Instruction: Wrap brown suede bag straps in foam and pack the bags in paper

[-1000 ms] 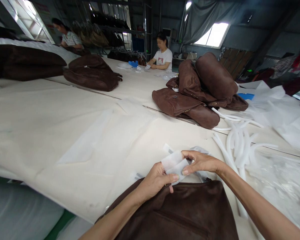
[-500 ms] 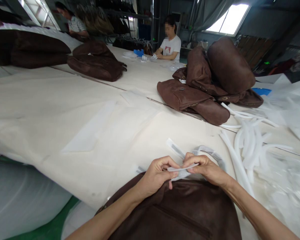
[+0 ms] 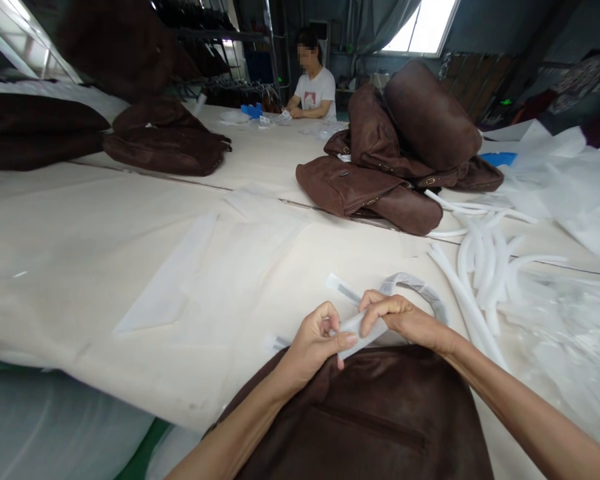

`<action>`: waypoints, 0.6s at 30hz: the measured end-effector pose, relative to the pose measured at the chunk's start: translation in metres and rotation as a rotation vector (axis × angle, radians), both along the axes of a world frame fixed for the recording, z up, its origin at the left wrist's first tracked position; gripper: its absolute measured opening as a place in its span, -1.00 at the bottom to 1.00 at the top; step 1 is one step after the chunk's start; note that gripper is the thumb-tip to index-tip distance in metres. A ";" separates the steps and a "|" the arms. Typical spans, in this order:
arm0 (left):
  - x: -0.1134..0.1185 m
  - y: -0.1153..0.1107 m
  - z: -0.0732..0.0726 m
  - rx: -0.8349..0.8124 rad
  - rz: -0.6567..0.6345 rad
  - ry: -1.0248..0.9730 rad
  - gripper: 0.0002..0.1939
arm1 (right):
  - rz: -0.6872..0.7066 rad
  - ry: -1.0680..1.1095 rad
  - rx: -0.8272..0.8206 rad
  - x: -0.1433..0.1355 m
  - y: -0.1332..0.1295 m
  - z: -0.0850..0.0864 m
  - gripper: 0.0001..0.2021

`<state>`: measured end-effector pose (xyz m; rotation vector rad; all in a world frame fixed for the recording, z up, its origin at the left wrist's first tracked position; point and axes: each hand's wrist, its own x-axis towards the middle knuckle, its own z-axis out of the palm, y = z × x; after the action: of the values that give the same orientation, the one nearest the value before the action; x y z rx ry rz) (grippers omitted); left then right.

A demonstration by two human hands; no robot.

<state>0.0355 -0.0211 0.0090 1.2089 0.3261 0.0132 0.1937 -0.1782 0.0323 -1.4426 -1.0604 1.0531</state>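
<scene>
Your left fingers (image 3: 349, 340) and right fingers (image 3: 368, 325) pinched the thin white wrapping strip (image 3: 361, 339), just beyond the dark-brown soft bag (image 3: 380, 413); a loose pinch (the strip looked slippery) could have let the wrap unroll.

Two hands (image 3: 313, 343) and one near bag (image 3: 375, 420) (brown) show.

Window (image 3: 423, 28) glare lights a dim background; edges look stretched and blurred.
</scene>
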 end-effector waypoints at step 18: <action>0.013 0.010 0.012 0.387 -0.112 0.261 -0.45 | -0.972 -0.307 -0.050 -0.071 -0.141 0.024 -0.70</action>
<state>0.0481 -0.0108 0.0209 1.6159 0.4984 -0.1876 0.1224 -0.3189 0.0561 -1.8877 -0.3987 0.1596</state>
